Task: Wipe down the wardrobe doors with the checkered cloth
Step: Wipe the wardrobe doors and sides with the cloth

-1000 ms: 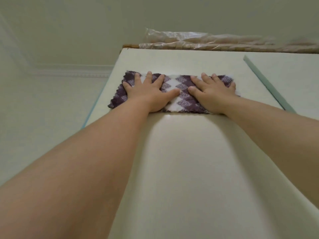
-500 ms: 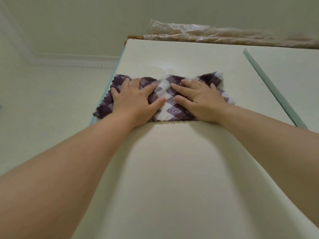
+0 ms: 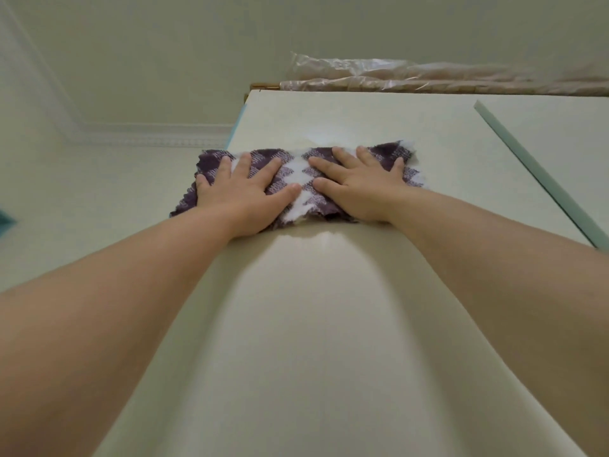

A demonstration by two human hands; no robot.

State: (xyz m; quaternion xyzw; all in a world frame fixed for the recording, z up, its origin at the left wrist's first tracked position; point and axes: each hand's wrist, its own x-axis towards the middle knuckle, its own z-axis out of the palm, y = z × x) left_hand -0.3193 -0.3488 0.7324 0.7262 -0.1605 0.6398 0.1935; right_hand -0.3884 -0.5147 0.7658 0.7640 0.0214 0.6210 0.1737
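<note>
The checkered cloth, purple and white, lies spread against the upper part of the cream wardrobe door. My left hand presses flat on its left half, fingers apart. My right hand presses flat on its right half, thumb near the left thumb. The cloth's left end hangs past the door's left edge. A wet sheen shows on the door just above and below the cloth.
A second wardrobe door lies to the right, past a teal strip. Plastic-wrapped bundles sit on top of the wardrobe. A wall with a ceiling cornice is at the left.
Both hands have slid the cloth to the left along the door, so its left end now overhangs the door's left edge. The cloth has bunched a little between the thumbs.
</note>
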